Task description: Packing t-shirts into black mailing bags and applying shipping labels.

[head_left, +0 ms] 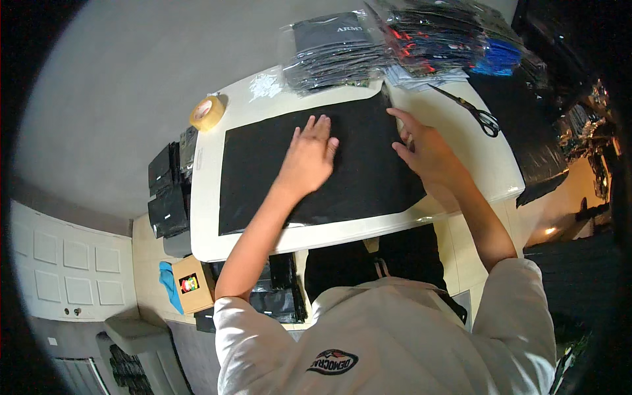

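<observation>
Across the middle of the white, round-cornered counter (487,171) lies a flat black sheet (368,171), roughly rectangular, matt and soft-looking, with a faint sheen along its near edge. The left hand (309,161) rests flat on it left of the middle, palm down, fingers close together and straight, gripping nothing. The right hand (424,148) is at the sheet's right edge, thumb and forefinger apart; whether they touch it is hard to tell.

At the far side, a stack of dark folded goods in crinkled clear plastic (332,56) crowds the counter, beside a taller, slumping pile of glossy packets (438,46) with a bright blue bundle (497,59) at its right. Scissors (475,112) with black handles lie right of the sheet, and a yellowish tape roll (211,118) sits by the far left corner.

The right hand's other fingers are partly hidden. Under the near edge, shiny black packets (280,293) are partly covered by the counter and left arm; the clutter at far right fades into darkness.
</observation>
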A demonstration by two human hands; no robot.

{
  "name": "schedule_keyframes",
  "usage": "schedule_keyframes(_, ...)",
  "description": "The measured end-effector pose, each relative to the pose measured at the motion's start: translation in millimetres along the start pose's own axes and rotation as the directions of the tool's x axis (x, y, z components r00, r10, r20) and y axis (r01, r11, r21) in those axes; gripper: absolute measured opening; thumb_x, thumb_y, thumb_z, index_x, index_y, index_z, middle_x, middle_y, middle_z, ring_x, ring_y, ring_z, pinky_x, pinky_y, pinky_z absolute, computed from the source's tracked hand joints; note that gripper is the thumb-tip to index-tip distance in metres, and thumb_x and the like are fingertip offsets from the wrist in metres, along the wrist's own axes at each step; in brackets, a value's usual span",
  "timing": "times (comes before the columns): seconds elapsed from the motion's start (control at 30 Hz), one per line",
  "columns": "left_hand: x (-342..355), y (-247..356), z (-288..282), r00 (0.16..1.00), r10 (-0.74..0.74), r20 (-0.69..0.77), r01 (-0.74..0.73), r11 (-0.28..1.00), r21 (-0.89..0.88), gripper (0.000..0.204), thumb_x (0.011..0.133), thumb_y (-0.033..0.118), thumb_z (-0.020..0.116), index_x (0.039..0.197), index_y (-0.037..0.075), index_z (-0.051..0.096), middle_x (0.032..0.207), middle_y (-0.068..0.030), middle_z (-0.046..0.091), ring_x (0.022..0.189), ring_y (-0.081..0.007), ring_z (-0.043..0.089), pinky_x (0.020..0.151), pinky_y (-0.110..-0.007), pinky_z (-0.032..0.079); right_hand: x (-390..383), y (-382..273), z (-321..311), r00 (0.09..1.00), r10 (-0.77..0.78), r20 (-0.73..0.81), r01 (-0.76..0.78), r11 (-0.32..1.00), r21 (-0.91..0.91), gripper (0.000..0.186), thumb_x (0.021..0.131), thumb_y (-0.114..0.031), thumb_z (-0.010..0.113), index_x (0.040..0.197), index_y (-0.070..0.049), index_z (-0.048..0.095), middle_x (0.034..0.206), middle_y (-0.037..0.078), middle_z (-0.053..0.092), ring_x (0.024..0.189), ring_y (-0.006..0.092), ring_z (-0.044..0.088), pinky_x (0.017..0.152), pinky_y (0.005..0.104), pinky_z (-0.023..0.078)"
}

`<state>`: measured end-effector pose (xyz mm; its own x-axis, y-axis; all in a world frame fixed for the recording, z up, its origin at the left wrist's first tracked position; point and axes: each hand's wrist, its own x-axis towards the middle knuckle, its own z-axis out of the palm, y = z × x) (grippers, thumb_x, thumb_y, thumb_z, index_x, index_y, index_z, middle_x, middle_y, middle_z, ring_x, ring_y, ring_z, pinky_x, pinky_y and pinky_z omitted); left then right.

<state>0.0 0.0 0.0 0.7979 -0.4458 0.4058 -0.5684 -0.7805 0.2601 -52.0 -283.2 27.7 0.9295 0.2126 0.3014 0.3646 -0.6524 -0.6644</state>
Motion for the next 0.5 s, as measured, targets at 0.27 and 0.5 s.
schedule_keyframes(0.27,17,-33,-29,0.881,-0.369,0.296,0.472,0.686,-0.553,0.049,0.109,0.026,0.053,0.149,-0.002,0.052,0.087,-0.0129,0.077,0.077,-0.0146,0.073,0.070,-0.029,0.059,24,-33,38,0.985,-0.144,0.096,0.148,0.988,-0.040,0.067,0.088,-0.002,0.072,0.151,-0.006,0.048,0.077,0.009,0.060,0.071,0.0240,0.062,0.067,0.0392,0.049)
schedule_keyframes(0.5,4,-1,-11,0.794,-0.299,0.529,0.607,0.436,-0.664,0.061,0.111,0.033,0.049,0.157,-0.004,0.034,0.083,-0.0172,0.074,0.070,-0.0206,0.074,0.063,-0.033,0.062,42,-24,77,0.953,-0.245,0.179,0.270,0.954,-0.130,0.068,0.088,-0.004,0.072,0.151,-0.006,0.046,0.083,0.013,0.066,0.070,0.0311,0.063,0.067,0.0409,0.051)
